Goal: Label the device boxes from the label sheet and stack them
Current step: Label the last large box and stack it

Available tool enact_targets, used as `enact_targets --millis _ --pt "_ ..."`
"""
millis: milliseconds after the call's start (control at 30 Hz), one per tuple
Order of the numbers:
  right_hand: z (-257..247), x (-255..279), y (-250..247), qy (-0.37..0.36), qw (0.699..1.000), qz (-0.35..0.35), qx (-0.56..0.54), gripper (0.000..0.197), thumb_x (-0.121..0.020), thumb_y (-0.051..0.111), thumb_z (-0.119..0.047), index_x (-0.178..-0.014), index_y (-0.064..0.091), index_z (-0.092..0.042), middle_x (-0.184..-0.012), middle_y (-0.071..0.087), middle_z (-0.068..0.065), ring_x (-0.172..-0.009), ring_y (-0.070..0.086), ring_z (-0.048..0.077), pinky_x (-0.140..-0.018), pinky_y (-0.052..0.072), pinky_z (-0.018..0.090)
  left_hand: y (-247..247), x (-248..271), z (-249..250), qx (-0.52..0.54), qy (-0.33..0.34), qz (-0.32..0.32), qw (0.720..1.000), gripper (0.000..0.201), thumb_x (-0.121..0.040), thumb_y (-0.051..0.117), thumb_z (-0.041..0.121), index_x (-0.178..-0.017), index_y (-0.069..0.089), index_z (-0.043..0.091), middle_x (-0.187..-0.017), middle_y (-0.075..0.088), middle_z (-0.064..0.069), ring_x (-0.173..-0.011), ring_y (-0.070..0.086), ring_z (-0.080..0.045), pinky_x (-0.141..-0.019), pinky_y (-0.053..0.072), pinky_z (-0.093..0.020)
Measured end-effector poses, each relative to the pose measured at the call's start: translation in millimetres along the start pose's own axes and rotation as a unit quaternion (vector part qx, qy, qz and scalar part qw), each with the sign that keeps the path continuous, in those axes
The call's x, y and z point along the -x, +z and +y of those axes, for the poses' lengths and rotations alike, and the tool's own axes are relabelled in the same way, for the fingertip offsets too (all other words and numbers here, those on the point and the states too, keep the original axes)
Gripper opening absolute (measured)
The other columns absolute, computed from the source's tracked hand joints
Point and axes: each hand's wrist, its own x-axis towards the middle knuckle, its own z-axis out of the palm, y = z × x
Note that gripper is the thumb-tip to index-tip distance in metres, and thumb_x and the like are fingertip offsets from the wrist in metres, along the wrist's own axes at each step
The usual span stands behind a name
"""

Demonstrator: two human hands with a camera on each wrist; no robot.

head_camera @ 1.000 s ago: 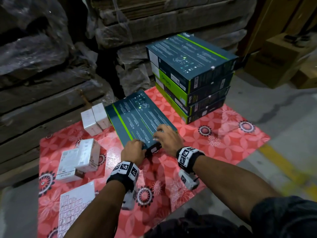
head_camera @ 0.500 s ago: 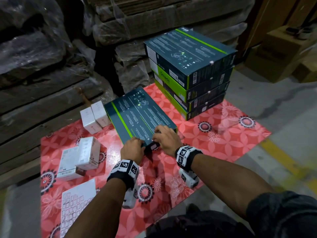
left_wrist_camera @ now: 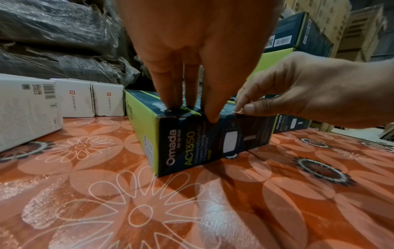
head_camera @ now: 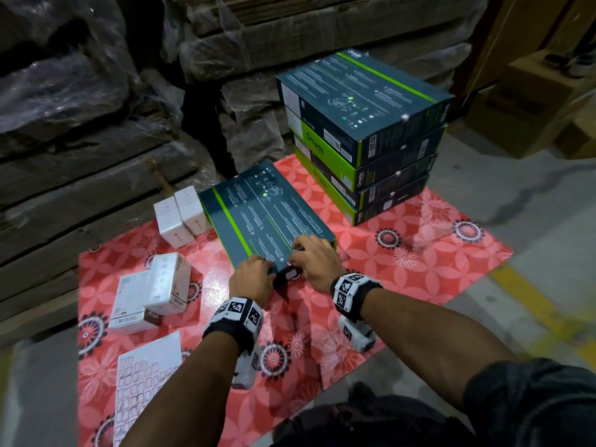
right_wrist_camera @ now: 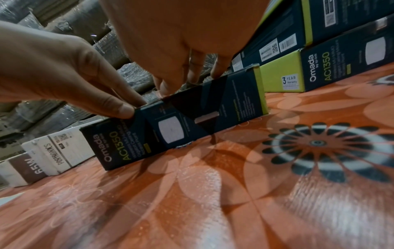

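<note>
Left hand (head_camera: 250, 277) is pressing the box (head_camera: 267, 214) flat; right hand (head_camera: 317, 264) is seemingly pinching a label (left_wrist_camera: 238, 112) onto its edge; stacking is coming next.

Likely a warehouse or stockroom: plastic-wrapped cardboard bundles (head_camera: 96, 101) fill the frame's upper left, brown cartons (head_camera: 541, 101) upper right, yellow-lined concrete floor (head_camera: 532, 298) at right.

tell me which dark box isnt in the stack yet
The dark box lying alone on the red mat, under both hands. The other four sit stacked behind it.
</note>
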Motion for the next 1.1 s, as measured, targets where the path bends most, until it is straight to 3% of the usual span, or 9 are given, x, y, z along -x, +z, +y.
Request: enact_targets --millis 300,500,567,733,867,1033,1100 --pt "0 2 0 -0.020 1.000 0.006 0.015 0.014 -0.088 0.065 -0.011 -0.096 0.076 -0.015 -0.105 0.059 0.008 -0.099 0.053 0.029 -0.086 0.040 0.046 3 -2 -3 0.004 0.001 -0.004 1.000 0.020 -0.093 0.058 0.028 -0.107 0.069 0.019 -0.112 0.060 -0.004 -0.103 0.059 -0.028 -0.075 0.049 -0.036" --pt "0 12 4 -0.053 0.997 0.011 0.051 0.021 -0.073 0.077 -0.007 -0.093 0.075 -0.014 -0.098 0.059 0.008 -0.089 0.057 0.028 -0.079 0.050 0.043 5 -3 -4 -0.003 0.006 -0.005 1.000 0.019 -0.093 0.058 0.029 -0.105 0.068 0.018 -0.111 0.060 -0.005 -0.101 0.059 -0.027 -0.075 0.050 -0.038" --pt "-1 14 -1 -0.059 0.997 0.004 0.059 0.020 -0.077 0.075 -0.008 -0.096 0.076 -0.013 -0.103 0.060 0.010 -0.092 0.057 0.030 -0.080 0.050 0.043 6 -3 -4 -0.006 0.007 -0.007 1.000 0.019 -0.093 0.058 0.029 -0.105 0.067 0.017 -0.111 0.059 -0.005 -0.101 0.059 -0.028 -0.075 0.050 -0.038" --pt "0 14 -12 -0.022 0.999 -0.030 -0.001 0.028 -0.094 0.062 -0.021 -0.120 0.067 -0.013 -0.129 0.052 0.013 -0.114 0.049 0.029 -0.095 0.047 0.042 6 -3 -4 -0.005 0.008 -0.003 1.000 0.019 -0.093 0.056 0.028 -0.103 0.067 0.016 -0.111 0.060 -0.005 -0.101 0.059 -0.028 -0.075 0.050 -0.038" --pt "-3 17 -4 -0.038 0.998 -0.025 0.046 0.033 -0.089 0.060 -0.013 -0.121 0.068 -0.013 -0.129 0.053 0.016 -0.111 0.052 0.033 -0.095 0.049 0.045 6 -1 -4 -0.001 0.010 0.001 1.000 0.020 -0.094 0.056 0.028 -0.106 0.068 0.017 -0.112 0.060 -0.005 -0.102 0.059 -0.027 -0.076 0.051 -0.039" --pt "-7 18 -2 -0.054 0.995 -0.015 0.081 0.035 -0.080 0.068 -0.010 -0.114 0.072 -0.012 -0.120 0.058 0.016 -0.101 0.056 0.034 -0.086 0.053 0.046 6 0 -2 0.003 0.006 0.008 1.000 0.021 -0.094 0.056 0.027 -0.107 0.068 0.016 -0.114 0.060 -0.003 -0.103 0.059 -0.027 -0.076 0.051 -0.039" --pt "-6 16 -5 -0.059 0.995 -0.021 0.075 0.034 -0.083 0.063 -0.011 -0.117 0.071 -0.013 -0.127 0.055 0.017 -0.106 0.055 0.035 -0.090 0.051 0.046 8 0 -3 0.006 0.006 0.009 1.000 0.021 -0.094 0.055 0.027 -0.106 0.068 0.016 -0.113 0.060 -0.003 -0.103 0.059 -0.028 -0.075 0.052 -0.039"
